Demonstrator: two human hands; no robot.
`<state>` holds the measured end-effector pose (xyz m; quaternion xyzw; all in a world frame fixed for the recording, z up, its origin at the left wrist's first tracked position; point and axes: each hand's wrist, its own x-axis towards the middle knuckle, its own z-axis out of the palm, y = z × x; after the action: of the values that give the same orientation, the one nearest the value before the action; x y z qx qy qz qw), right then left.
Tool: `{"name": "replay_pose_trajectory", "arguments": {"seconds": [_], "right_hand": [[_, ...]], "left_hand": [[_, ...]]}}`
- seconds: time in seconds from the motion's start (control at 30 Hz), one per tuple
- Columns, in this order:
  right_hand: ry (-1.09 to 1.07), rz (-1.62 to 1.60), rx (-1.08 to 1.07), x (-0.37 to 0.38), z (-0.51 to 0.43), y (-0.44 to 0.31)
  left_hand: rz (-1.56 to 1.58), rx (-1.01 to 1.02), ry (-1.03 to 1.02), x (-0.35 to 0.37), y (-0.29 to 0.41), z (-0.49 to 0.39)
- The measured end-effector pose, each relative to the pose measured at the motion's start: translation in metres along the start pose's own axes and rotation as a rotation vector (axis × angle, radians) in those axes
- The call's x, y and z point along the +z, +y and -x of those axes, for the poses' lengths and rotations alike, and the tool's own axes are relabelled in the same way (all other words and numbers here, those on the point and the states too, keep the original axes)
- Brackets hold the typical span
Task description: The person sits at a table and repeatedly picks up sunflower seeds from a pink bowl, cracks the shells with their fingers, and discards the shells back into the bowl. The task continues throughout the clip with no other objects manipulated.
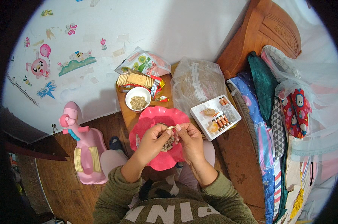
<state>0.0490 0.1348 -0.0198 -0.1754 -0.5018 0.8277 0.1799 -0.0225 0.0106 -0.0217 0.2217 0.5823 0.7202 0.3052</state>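
Over a pink scalloped plastic bowl (165, 164), my left hand (156, 140) and my right hand (190, 140) meet at the fingertips. Between them is a small pale sunflower seed or shell (171, 127), pinched by both thumbs and forefingers. A heap of seeds or shells (167, 145) lies in the bowl, partly covered by my hands. Beyond the bowl's far left edge, a white bowl (127, 98) holds shelled seeds (138, 102) on a wooden table (129, 119).
Opened biscuits (136, 79) and a printed seed bag (146, 63) lie at the back. Right of them are a clear plastic bag (198, 81) and a white tray with small vials (200, 129). A pink ride-on toy (87, 156) stands left; a wooden bed (243, 179) is at right.
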Motion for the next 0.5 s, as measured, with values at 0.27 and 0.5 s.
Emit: {"name": "replay_pose_trajectory", "arguments": {"seconds": [0.27, 0.5], "right_hand": [[-0.08, 0.067, 0.023, -0.006, -0.001, 0.006], [-0.06, 0.072, 0.053, -0.007, -0.003, 0.007]], "left_hand": [[0.017, -0.025, -0.069, -0.009, 0.003, -0.004], [0.012, 0.04, 0.035, -0.013, 0.0, -0.006]]}}
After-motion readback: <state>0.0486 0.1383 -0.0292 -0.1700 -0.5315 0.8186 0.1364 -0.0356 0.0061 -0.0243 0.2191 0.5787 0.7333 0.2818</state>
